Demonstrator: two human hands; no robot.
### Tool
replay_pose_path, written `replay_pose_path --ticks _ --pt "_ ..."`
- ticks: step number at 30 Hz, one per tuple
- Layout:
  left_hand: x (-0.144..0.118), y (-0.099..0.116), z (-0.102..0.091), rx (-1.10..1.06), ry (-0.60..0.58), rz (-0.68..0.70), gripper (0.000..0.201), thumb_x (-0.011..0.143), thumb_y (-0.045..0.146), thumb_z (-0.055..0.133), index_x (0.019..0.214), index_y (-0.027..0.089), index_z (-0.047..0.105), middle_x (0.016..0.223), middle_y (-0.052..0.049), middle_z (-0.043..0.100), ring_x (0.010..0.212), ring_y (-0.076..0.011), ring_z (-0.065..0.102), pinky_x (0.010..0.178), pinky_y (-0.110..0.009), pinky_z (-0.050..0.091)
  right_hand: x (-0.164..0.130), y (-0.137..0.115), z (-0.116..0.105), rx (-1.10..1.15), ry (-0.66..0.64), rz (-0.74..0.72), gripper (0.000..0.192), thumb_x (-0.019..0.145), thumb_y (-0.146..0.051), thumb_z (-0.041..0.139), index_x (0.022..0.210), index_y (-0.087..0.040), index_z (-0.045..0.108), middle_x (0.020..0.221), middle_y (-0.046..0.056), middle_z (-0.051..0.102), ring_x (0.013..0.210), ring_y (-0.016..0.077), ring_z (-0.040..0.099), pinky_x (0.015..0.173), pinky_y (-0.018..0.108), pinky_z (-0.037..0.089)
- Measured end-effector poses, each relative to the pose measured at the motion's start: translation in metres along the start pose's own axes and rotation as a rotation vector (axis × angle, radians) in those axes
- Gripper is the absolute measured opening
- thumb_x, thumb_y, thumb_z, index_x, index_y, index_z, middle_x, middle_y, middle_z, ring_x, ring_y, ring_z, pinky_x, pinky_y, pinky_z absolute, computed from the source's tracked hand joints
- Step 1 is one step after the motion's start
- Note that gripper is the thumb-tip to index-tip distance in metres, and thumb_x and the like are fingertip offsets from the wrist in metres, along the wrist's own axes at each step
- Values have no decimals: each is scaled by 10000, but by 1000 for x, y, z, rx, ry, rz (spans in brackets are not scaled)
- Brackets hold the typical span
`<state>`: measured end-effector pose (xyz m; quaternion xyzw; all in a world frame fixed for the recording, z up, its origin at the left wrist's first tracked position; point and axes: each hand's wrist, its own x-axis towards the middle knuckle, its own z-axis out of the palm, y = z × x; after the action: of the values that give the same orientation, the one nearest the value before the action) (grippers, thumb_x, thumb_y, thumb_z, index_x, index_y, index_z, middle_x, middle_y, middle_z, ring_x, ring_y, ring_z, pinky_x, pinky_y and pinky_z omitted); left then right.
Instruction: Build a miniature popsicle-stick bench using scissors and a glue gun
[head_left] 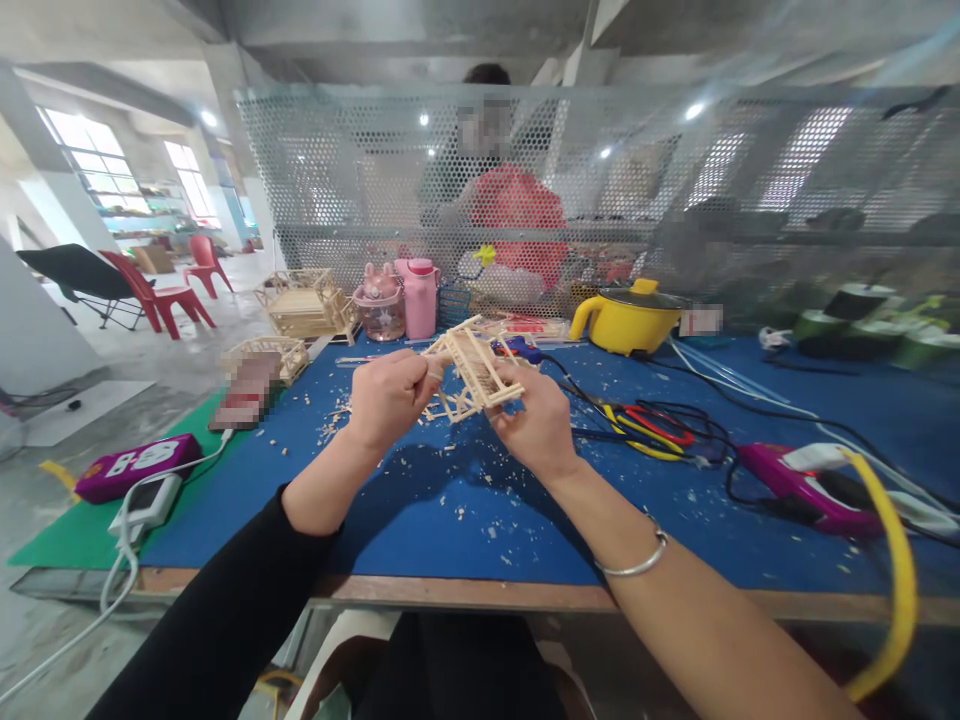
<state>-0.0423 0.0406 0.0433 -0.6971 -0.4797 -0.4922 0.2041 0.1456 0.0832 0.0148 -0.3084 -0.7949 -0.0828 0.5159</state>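
A small model frame made of pale wooden sticks [474, 368] is held tilted above the blue mat, between both hands. My right hand [536, 415] grips its right lower end, thumb on top and fingers underneath. At the frame's left side, my left hand [394, 395] is closed, its thumb and forefinger pinched against the sticks. Whether a separate small piece is in that pinch is hidden. Behind the frame a blue tool [523, 350] lies partly covered. Wood chips [461, 513] are scattered over the mat below.
On the blue mat [390, 545] stand a yellow pot [634, 318], a pink flask [420, 298] and a stick-built model [311, 305]. Cables and yellow-handled pliers [649, 435] lie right, near a purple power strip [810, 490]. A blurred phone [247, 392] lies left. A person sits behind the perforated screen [337, 180].
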Motion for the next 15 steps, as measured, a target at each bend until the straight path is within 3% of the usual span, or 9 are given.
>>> replay_pose_path --ticks 2,4,7,9,12,15 --pt "2 -5 -1 -38 136 -59 470 874 351 476 459 180 335 471 33 327 468 -91 286 496 -275 200 1 1 -1 21 17 40 226 728 -203 566 943 -190 636 992 85 701 922 234 638 841 351 460" --pt "6 -17 -3 -98 330 -203 463 881 377 458 472 189 354 463 35 337 465 -91 304 498 -271 240 3 3 0 58 34 135 235 699 -184 565 922 -186 639 927 71 704 850 222 645 804 344 476" --pt "13 -49 -10 -146 597 -458 454 911 420 376 516 199 411 470 27 384 471 -103 364 506 -268 298 7 12 2 207 88 383 216 664 -209 599 873 -172 637 822 52 701 742 200 639 743 330 498" --pt "14 -75 -15 -68 682 -566 444 926 418 325 553 200 427 501 19 417 501 -117 406 533 -270 330 11 22 4 412 151 551 240 632 -240 640 859 -162 629 814 47 706 738 196 638 735 327 509" --pt "10 -100 -16 87 628 -591 368 926 354 339 646 183 505 601 -9 507 614 -144 491 636 -284 381 16 34 4 822 199 819 321 594 -219 663 908 -174 616 849 23 716 737 188 649 715 329 530" --pt "4 -94 -6 16 407 -534 270 901 282 394 765 152 589 691 -32 576 692 -152 530 696 -279 402 18 36 2 1116 65 1101 315 602 -155 628 916 -179 622 780 5 722 664 183 660 661 330 548"
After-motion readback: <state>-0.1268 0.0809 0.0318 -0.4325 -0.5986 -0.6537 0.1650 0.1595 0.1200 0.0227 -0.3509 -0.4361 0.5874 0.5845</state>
